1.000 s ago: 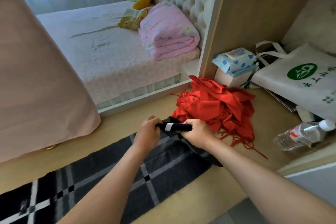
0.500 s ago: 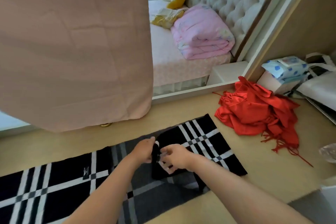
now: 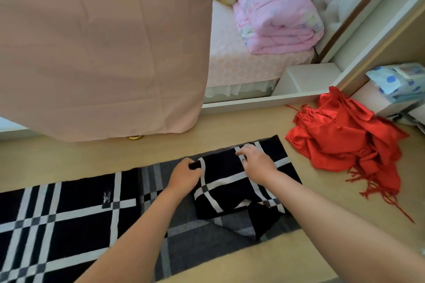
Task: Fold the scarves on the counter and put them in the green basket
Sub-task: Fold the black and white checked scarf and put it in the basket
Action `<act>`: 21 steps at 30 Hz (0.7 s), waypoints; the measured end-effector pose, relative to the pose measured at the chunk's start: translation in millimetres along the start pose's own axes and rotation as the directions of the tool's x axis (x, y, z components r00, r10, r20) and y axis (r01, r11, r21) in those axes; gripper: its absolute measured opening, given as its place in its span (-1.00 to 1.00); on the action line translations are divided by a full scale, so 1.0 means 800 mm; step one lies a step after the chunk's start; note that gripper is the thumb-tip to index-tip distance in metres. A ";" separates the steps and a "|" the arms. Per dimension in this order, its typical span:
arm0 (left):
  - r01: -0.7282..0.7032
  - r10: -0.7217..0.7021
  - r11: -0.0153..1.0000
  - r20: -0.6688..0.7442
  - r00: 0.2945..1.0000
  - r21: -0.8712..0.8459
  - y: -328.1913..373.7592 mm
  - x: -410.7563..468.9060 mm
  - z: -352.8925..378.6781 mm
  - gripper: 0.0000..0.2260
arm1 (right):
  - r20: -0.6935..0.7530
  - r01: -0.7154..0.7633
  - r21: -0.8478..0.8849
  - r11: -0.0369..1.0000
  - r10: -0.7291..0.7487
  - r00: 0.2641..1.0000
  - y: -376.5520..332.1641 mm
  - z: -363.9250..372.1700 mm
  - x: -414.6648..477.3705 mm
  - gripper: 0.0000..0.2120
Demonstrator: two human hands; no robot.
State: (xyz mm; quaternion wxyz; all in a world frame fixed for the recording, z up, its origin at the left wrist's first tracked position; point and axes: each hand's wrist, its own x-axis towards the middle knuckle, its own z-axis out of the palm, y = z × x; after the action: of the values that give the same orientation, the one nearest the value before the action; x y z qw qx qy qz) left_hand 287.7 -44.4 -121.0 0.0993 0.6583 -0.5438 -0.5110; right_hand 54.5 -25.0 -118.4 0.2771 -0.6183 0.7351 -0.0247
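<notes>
A long black scarf with white and grey check lines (image 3: pixel 69 209) lies spread across the beige counter (image 3: pixel 333 202), its right end folded back over itself. My left hand (image 3: pixel 186 174) pinches the far edge of that folded part. My right hand (image 3: pixel 257 163) grips the same edge a little to the right, fingers curled into the cloth. A crumpled red scarf with fringe (image 3: pixel 345 138) lies in a heap at the right, apart from both hands. No green basket is in view.
A pink curtain (image 3: pixel 103 48) hangs over the counter's far left. Behind it stands a bed with a folded pink quilt (image 3: pixel 278 18). A pack of wipes on a box (image 3: pixel 397 82) sits at the far right beside the red scarf.
The view has swung left. My hands have carried the scarf's end leftward, away from the red heap, and laid it folded over the spread scarf, then moved apart along its edge.
</notes>
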 end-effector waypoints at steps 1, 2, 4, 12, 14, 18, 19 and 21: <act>-0.003 0.002 0.999 -0.028 1.000 -0.040 -0.001 -0.001 -0.003 -0.93 | -0.001 0.037 -0.054 0.998 -0.037 0.999 0.004 -0.001 0.010 -0.63; -0.025 0.022 0.998 -0.049 0.999 -0.062 -0.004 -0.002 -0.006 -0.93 | 0.005 0.067 -0.102 0.993 -0.067 0.998 0.006 -0.001 0.019 -0.59; -0.079 0.071 0.994 -0.090 0.993 -0.082 -0.006 -0.008 -0.016 -0.84 | 0.043 0.113 -0.194 0.974 -0.107 0.993 0.006 0.000 0.034 -0.47; -0.164 0.118 0.980 -0.330 0.937 -0.116 -0.024 -0.016 -0.052 -0.68 | 0.056 0.258 -0.280 0.925 -0.253 0.966 -0.015 0.018 0.063 -0.79; -0.180 0.153 0.983 -0.398 0.904 -0.030 -0.038 -0.006 -0.063 -0.63 | -0.021 0.246 -0.227 0.942 -0.258 0.966 -0.014 0.024 0.066 -0.83; -0.125 0.175 0.979 -0.355 0.919 0.160 -0.079 0.023 -0.075 -0.58 | -0.048 0.321 -0.273 0.907 -0.346 0.937 -0.015 0.044 0.064 -0.72; -0.112 0.172 0.974 -0.322 0.931 0.195 -0.087 0.028 -0.075 -0.56 | -0.043 0.327 -0.315 0.891 -0.357 0.933 -0.014 0.049 0.063 -0.60; -0.103 0.168 0.969 -0.295 0.941 0.225 -0.096 0.032 -0.072 -0.57 | -0.058 0.255 -0.392 0.884 -0.300 0.952 -0.008 0.050 0.067 -0.39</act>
State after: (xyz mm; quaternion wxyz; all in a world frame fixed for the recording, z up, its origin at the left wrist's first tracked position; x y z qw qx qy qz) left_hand 377.0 -60.1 -161.6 0.1500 0.6981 -0.6156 -0.3334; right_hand 73.4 -63.9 -169.6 0.1022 -0.7565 0.6446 0.0425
